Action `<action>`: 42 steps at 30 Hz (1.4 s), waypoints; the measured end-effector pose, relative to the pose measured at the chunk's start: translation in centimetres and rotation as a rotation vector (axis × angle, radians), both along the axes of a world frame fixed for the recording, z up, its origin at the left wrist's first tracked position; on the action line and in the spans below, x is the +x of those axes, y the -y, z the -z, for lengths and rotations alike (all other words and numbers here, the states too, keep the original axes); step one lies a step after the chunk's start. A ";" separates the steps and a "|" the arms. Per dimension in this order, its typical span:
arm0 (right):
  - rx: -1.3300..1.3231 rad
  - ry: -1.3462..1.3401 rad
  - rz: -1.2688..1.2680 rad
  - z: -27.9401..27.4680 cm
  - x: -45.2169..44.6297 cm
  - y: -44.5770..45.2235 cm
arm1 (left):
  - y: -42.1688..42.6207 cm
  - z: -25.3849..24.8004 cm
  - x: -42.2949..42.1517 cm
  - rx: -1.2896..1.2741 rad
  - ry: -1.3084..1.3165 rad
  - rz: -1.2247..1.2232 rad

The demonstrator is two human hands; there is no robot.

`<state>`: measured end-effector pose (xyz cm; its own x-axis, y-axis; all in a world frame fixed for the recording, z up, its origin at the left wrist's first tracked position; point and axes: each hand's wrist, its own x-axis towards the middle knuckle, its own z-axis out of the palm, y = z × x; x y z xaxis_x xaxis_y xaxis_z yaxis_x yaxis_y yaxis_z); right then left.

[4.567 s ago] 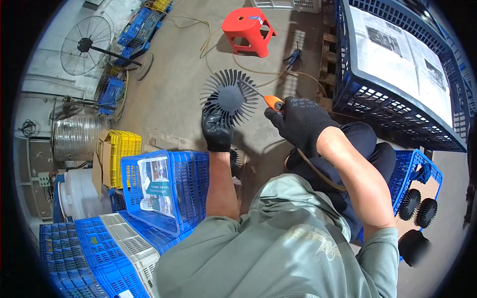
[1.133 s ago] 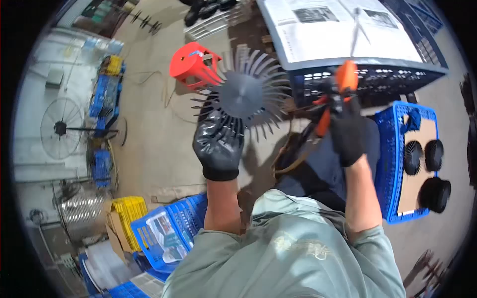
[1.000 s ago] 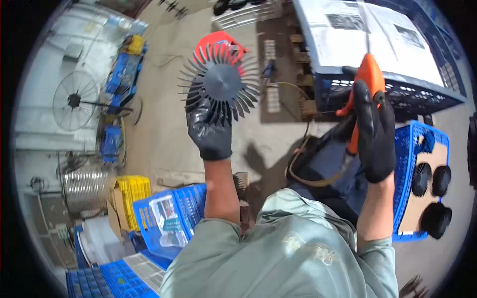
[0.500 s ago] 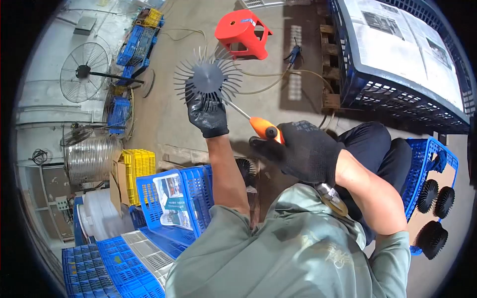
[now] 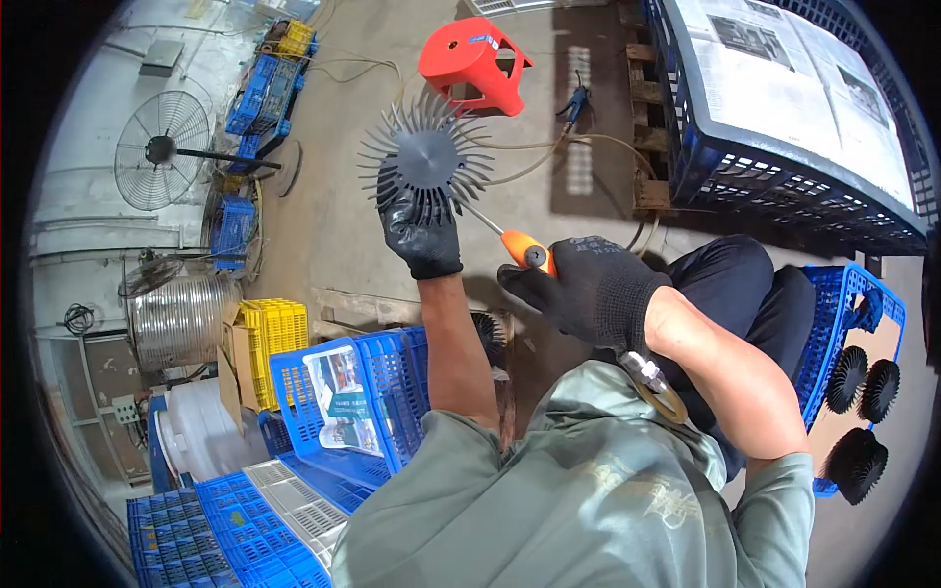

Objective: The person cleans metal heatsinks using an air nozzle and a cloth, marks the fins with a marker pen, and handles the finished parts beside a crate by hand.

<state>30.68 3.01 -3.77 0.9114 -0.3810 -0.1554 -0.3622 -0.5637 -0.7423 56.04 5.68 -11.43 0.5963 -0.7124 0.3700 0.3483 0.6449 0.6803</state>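
Observation:
My left hand (image 5: 420, 235), in a black glove, holds up a round dark heat sink (image 5: 427, 160) with thin fins radiating from a flat disc. Its fingers are closed behind and under the fins, partly hidden. In my gloved right hand (image 5: 593, 292) is an orange air blow gun (image 5: 526, 249), gripped firmly. The gun's thin metal nozzle (image 5: 482, 218) points up and left, its tip at the lower right fins; I cannot tell whether it touches them. Below the right hand, a metal coupling (image 5: 642, 369) joins a yellowish hose.
Several similar heat sinks (image 5: 879, 390) lie on cardboard in a blue crate (image 5: 831, 304) at right. A red stool (image 5: 470, 61) stands ahead, near a hose and another blow gun (image 5: 575, 103). A large dark crate (image 5: 784, 181) holds newspaper. Blue crates (image 5: 392, 363) and a fan (image 5: 163, 149) are left.
The heat sink, with my left hand, has shifted slightly right and its face has turned a little. The blow gun moved slightly with it, its nozzle still at the fins.

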 end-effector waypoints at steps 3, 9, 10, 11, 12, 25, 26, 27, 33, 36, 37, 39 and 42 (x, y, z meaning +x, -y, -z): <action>-0.017 0.040 0.006 -0.4 -0.3 0.1 | -0.1 -0.2 -0.7 0.026 -0.035 -0.023; 0.064 0.146 0.111 -2.4 -0.8 0.8 | -0.3 1.0 -1.8 0.127 -0.032 -0.001; 0.076 0.184 0.109 -2.8 -0.9 1.0 | -0.2 1.5 -2.2 0.124 0.019 -0.056; 0.087 0.222 0.108 -3.0 -0.9 1.1 | -0.1 1.5 -2.6 0.132 0.017 -0.041; 0.061 0.249 0.097 -2.8 -0.9 1.1 | -0.1 1.3 -3.0 0.140 0.014 -0.026; 0.020 0.156 0.139 -1.0 -2.8 2.1 | 0.0 0.8 -3.7 0.112 -0.033 0.040; -0.013 0.159 0.137 -0.9 -3.2 2.3 | 0.1 0.8 -3.3 0.098 -0.045 0.054; -0.046 0.162 0.136 -0.7 -3.6 2.4 | 0.2 0.8 -3.2 0.086 -0.056 0.067; -0.189 0.213 0.055 0.7 -3.9 3.1 | -0.1 1.1 -2.9 0.129 -0.014 -0.006; -0.179 0.209 0.055 0.9 -3.7 3.1 | -0.2 0.6 -3.1 0.112 0.003 0.035; -0.088 0.173 0.067 0.4 -3.6 3.2 | -0.2 0.4 -3.1 0.111 0.025 0.051; -0.036 0.153 0.069 0.1 -3.6 3.2 | -0.2 0.4 -3.3 0.112 0.017 0.029; -0.124 0.168 0.047 0.3 -3.7 3.2 | -0.3 1.0 -3.0 0.123 0.031 -0.019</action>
<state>26.98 -0.16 -4.10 0.9014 -0.4302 0.0483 -0.2670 -0.6403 -0.7203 53.00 5.99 -12.39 0.5999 -0.7421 0.2991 0.3146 0.5625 0.7646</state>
